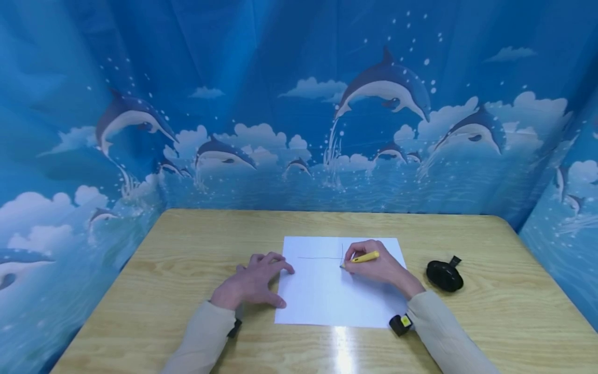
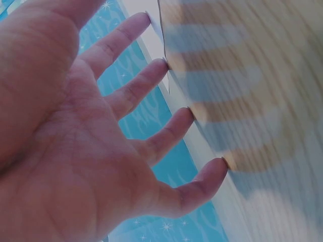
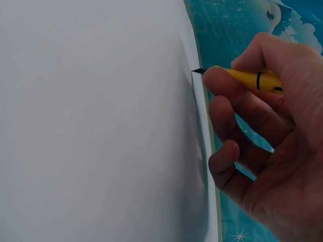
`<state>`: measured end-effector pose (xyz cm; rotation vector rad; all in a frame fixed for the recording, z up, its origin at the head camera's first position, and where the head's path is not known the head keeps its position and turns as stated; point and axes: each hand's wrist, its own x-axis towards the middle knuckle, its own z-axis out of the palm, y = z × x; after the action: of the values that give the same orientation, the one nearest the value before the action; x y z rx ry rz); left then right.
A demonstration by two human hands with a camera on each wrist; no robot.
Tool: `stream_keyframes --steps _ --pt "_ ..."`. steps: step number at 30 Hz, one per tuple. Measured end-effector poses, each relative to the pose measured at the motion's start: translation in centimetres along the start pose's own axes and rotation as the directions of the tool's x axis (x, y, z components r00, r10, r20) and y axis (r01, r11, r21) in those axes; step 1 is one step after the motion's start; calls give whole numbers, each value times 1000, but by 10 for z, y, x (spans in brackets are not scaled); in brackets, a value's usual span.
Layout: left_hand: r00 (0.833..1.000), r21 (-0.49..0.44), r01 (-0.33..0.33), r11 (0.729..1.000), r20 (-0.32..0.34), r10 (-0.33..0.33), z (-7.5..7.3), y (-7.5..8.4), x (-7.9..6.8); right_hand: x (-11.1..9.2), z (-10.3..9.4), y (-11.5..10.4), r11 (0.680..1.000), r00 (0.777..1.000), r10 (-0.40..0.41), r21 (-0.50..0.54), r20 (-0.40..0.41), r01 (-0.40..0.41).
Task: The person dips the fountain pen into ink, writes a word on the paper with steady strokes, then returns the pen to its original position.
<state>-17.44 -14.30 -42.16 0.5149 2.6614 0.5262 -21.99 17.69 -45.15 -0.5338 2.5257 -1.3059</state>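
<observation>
A white sheet of paper (image 1: 317, 296) lies on the wooden table, with a thin horizontal line and a vertical line crossing it near its upper middle. My right hand (image 1: 376, 262) pinches a yellow fountain pen (image 1: 366, 256) between thumb and fingers. In the right wrist view the dark nib of the fountain pen (image 3: 245, 76) meets the paper (image 3: 101, 121). My left hand (image 1: 257, 280) is spread at the sheet's left edge, thumb and a fingertip over the paper. The left wrist view shows its fingers (image 2: 176, 131) apart, fingertips down at the paper and wood, holding nothing.
A black pen case or similar rounded black object (image 1: 445, 275) with a short tab lies right of the paper. The wooden table (image 1: 205, 239) reaches back to a blue curtain (image 1: 261, 176) printed with dolphins. A small black device (image 1: 400, 324) sits at the right wrist.
</observation>
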Motion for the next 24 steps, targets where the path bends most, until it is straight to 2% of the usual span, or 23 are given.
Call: stream_keyframes --steps 14,24 --pt "1000 -8 12 1000 -9 -12 -1 0 1 2 0 -1 1000 1000 11 -12 2 -11" --pt "1000 -7 6 1000 -8 -6 1 -1 1 0 2 0 1000 999 15 13 40 -15"
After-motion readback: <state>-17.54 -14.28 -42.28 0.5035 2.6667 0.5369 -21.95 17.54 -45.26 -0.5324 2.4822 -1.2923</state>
